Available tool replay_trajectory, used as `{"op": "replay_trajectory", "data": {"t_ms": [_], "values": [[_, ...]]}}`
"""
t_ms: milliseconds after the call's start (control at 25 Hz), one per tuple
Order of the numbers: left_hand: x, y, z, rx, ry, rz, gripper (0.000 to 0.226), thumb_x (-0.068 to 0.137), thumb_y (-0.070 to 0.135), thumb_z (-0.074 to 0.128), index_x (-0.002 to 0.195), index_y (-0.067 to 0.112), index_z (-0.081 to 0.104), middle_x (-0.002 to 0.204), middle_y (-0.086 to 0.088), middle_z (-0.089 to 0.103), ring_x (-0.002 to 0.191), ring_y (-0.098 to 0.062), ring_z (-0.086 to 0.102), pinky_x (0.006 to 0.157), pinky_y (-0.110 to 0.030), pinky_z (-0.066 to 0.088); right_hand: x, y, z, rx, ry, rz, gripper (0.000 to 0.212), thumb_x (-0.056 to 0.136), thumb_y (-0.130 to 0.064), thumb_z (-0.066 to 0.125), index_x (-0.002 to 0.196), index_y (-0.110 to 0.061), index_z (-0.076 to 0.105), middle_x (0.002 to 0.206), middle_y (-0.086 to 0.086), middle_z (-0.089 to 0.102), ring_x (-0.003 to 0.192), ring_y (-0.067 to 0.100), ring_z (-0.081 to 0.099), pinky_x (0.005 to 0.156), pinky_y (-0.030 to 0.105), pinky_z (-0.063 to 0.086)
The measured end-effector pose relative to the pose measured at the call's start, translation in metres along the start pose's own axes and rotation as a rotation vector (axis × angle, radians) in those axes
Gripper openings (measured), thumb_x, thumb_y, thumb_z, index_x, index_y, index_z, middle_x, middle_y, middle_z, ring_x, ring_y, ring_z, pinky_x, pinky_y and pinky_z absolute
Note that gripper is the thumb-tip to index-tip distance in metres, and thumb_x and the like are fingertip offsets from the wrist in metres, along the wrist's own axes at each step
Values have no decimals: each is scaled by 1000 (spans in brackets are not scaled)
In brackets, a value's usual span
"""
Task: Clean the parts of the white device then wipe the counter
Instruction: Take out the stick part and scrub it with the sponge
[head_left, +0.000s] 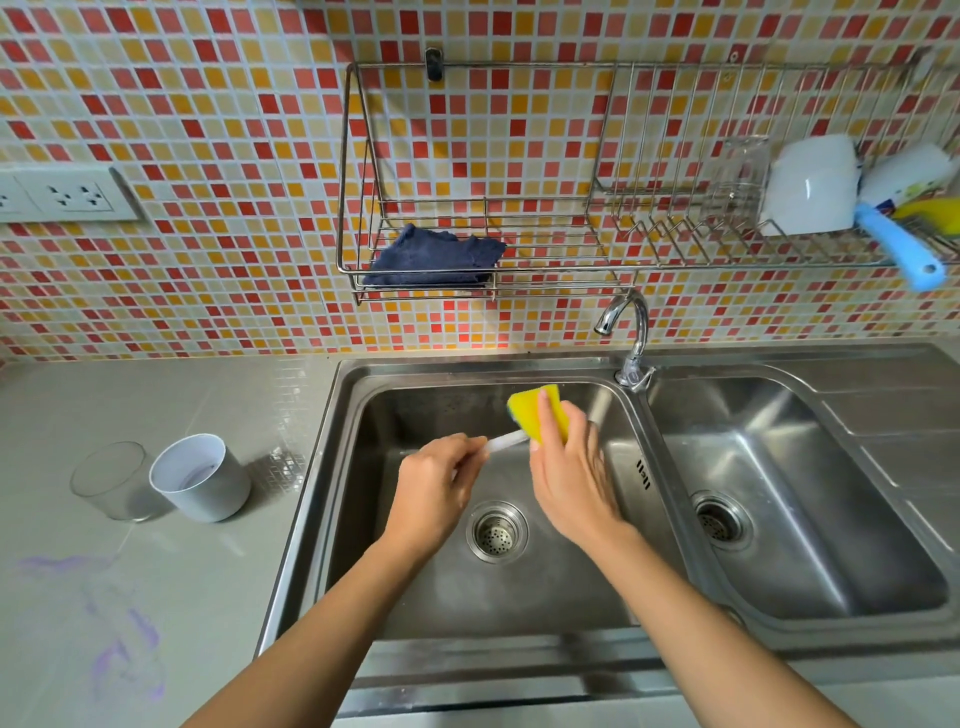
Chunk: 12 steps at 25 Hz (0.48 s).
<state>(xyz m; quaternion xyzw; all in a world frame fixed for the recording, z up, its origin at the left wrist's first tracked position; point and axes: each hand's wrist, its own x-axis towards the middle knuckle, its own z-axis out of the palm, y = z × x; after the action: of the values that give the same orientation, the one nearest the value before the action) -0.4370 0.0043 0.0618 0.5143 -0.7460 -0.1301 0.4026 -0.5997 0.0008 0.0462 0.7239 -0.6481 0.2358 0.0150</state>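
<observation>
Over the left sink basin my left hand grips one end of a thin white stick-like part. My right hand holds a yellow sponge folded around the part's other end. On the grey counter to the left stand a white cylindrical cup part with purplish liquid inside and a clear cup part beside it. Purple smears mark the counter near its front.
The faucet rises between the two basins, its spout over the left one. A wall rack holds a dark blue cloth; a dish rack to the right holds a glass, a white cup and a blue-handled brush. A wall socket sits at left.
</observation>
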Motion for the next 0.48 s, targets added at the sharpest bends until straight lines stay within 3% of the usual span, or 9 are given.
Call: {"op": "replay_trajectory", "data": {"t_ms": [80,240,360,480], "values": [[-1,1,1,-74,35,-51,15,85,18,67,94,8,73,81,-1,73,71,-10,64,65,-23,49,-7,-2,4,-34,-7,-83,59,87,-31,35,142,-10,29,127,16,41,95,36,56,71,40,52],[-3,7,-1,-193,45,-215,20,84,21,70,100,10,74,86,8,71,71,4,62,70,-6,46,-6,-1,3,44,31,79,61,87,-31,31,143,-7,26,128,20,40,96,39,55,71,43,52],[-1,8,-1,-244,37,-311,20,84,23,69,101,13,74,81,15,67,74,16,60,68,-3,46,-10,1,4,-28,33,-18,61,86,-31,34,142,-9,26,128,17,37,94,37,56,71,40,52],[2,13,0,-346,31,-424,16,85,23,69,98,15,74,78,12,69,69,13,60,64,-4,44,-8,-4,1,-3,83,36,61,85,-30,34,141,-7,28,126,19,39,91,37,57,69,39,52]]}}
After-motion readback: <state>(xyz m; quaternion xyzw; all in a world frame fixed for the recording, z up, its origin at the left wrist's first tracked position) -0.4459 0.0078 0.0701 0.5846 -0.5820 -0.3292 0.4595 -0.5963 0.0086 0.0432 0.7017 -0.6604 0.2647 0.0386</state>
